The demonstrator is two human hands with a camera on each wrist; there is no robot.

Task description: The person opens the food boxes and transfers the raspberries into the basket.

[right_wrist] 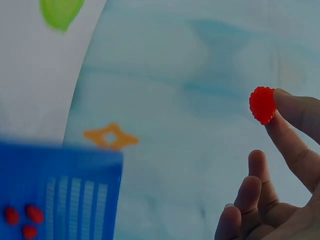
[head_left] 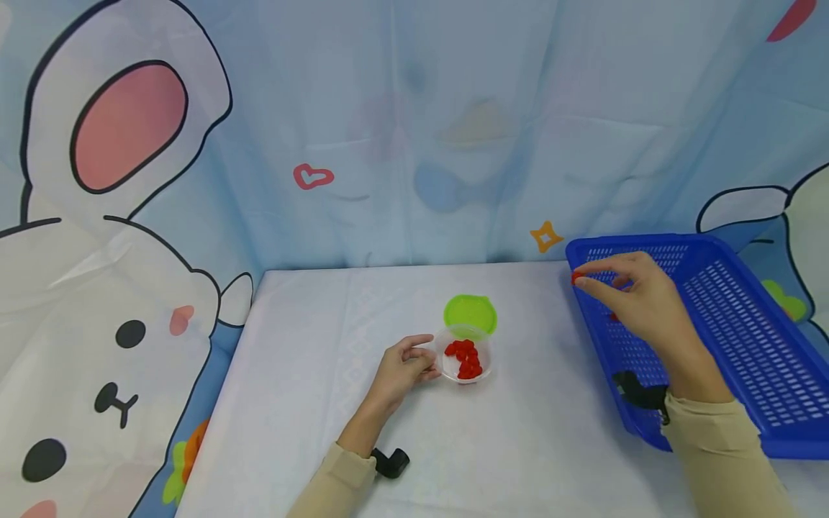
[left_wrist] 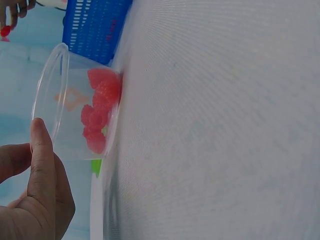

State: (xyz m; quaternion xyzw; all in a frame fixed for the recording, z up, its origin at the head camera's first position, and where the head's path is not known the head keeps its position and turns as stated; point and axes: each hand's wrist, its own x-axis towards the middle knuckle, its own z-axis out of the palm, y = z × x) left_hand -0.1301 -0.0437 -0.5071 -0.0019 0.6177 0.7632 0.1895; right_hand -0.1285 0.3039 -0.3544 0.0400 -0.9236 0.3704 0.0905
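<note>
A clear plastic cup (head_left: 445,368) stands on the white-covered table with several red raspberries (head_left: 469,368) inside. My left hand (head_left: 405,370) holds it at the left side, and in the left wrist view a fingertip and thumb are at its rim (left_wrist: 37,95). Between thumb and index finger, my right hand (head_left: 637,298) pinches a single raspberry (right_wrist: 262,105), its bumpy surface plain in the right wrist view. That hand is raised over the left far part of a blue basket (head_left: 586,338). More raspberries (right_wrist: 34,214) lie in the basket.
Just behind the cup lies a round green lid (head_left: 470,311), partly overlapped by the cup's rim in the head view. The perforated basket takes up the table's right side. A printed cloth (head_left: 401,129) hangs along the table's back edge.
</note>
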